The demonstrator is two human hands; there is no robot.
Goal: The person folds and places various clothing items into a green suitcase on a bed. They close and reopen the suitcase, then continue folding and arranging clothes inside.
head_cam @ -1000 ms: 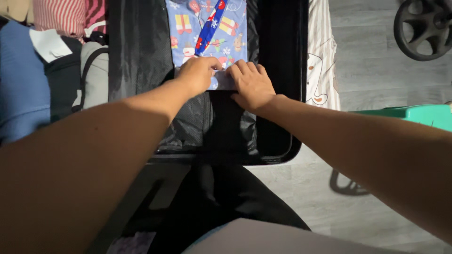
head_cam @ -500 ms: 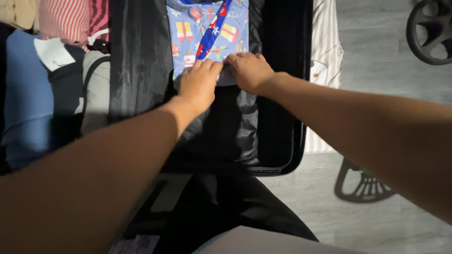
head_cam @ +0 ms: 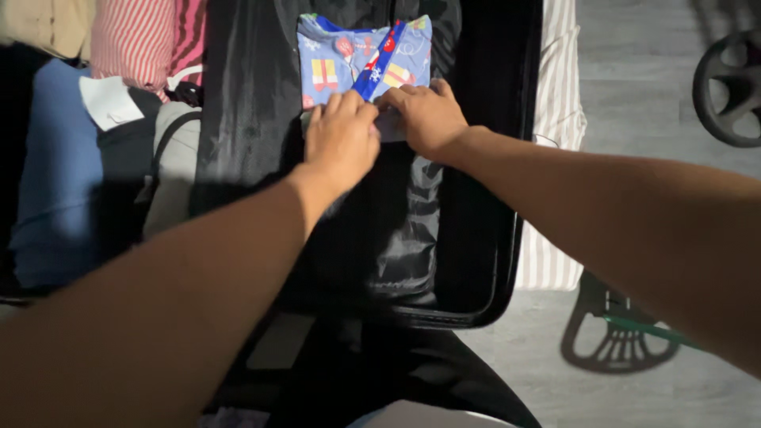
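Grey plank floor (head_cam: 650, 71); black wheel (head_cam: 729, 87) right; dim light.

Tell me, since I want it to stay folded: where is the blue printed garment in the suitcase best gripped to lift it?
Probably by its near folded edge, where the left hand and right hand already press. The blue printed garment lies flat on the suitcase lining, so sliding fingers under from the person's side should keep it folded.
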